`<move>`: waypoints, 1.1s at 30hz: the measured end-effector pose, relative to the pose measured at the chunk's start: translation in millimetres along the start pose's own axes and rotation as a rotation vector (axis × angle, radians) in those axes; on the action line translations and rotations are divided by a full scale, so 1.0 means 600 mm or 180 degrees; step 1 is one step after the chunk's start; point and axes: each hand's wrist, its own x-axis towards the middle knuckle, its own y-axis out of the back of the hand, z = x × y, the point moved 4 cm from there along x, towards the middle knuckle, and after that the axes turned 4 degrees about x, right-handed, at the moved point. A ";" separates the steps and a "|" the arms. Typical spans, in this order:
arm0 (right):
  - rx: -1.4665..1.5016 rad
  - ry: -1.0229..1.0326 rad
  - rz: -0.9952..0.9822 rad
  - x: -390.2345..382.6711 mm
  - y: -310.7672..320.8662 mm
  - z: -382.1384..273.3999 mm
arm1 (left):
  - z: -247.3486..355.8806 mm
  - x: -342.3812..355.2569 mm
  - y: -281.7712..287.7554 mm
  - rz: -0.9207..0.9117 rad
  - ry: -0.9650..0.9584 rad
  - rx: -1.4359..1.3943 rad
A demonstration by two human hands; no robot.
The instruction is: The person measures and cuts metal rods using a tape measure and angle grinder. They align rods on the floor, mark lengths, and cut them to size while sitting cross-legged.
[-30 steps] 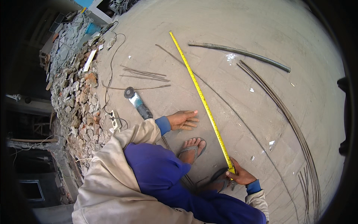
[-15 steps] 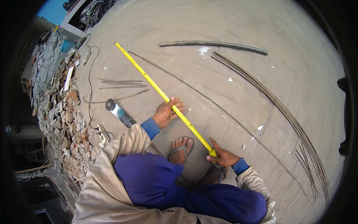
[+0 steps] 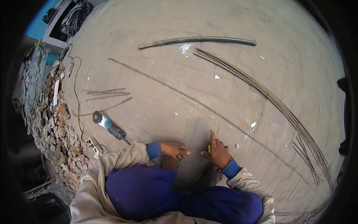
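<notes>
My right hand (image 3: 218,152) grips a yellow tape measure (image 3: 209,148) above my feet, index finger stretched forward and thumb pointing left. Only a small yellow part shows beside the fingers; the rest is covered by the hand, and no blade is out. A short gap to the left, my left hand (image 3: 174,149) hovers near my knee with nothing visible in it, its fingers loosely extended toward the right hand. Beyond both hands, a long thin steel rod (image 3: 167,87) lies diagonally across the concrete floor.
An angle grinder (image 3: 109,125) lies left of my left hand, near a power strip (image 3: 95,146) and its cable. Short rods (image 3: 108,93) lie beyond it. Rubble (image 3: 61,130) lines the left side. A pipe (image 3: 197,39) and bundled long rods (image 3: 268,93) lie farther off.
The tape's long yellow blade has gone back into its case. My left hand has let go of it and come nearer my knee. The view has shifted a little.
</notes>
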 end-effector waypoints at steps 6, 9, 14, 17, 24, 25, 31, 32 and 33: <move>-0.0701 0.0878 0.1153 0.140 0.203 -0.015 | -0.083 -0.079 0.022 0.0818 -0.0158 -0.0054; -0.1186 0.1231 0.2750 0.312 0.392 -0.007 | -0.119 -0.125 0.011 0.1287 -0.0145 -0.0383; -0.1604 0.0355 0.3037 0.560 0.587 0.054 | -0.187 -0.184 -0.019 0.2155 0.0143 -0.1023; -0.1819 0.0017 0.2796 0.608 0.611 0.054 | -0.237 -0.207 -0.057 0.2607 0.0189 -0.1691; -0.2301 0.0147 0.2249 0.508 0.604 -0.039 | -0.299 -0.226 -0.111 0.2825 0.0701 -0.1583; -0.2157 0.0141 0.2103 0.484 0.600 -0.041 | -0.296 -0.222 -0.106 0.2782 0.0652 -0.1392; -0.1588 0.0862 0.2413 0.279 0.471 0.018 | -0.243 -0.166 -0.028 0.2992 0.0112 -0.0986; -0.1567 0.0718 0.2504 0.235 0.440 0.041 | -0.219 -0.150 -0.013 0.3102 -0.0193 -0.0711; -0.1359 0.0564 0.2518 0.187 0.407 0.070 | -0.201 -0.143 0.003 0.3163 -0.0239 -0.0556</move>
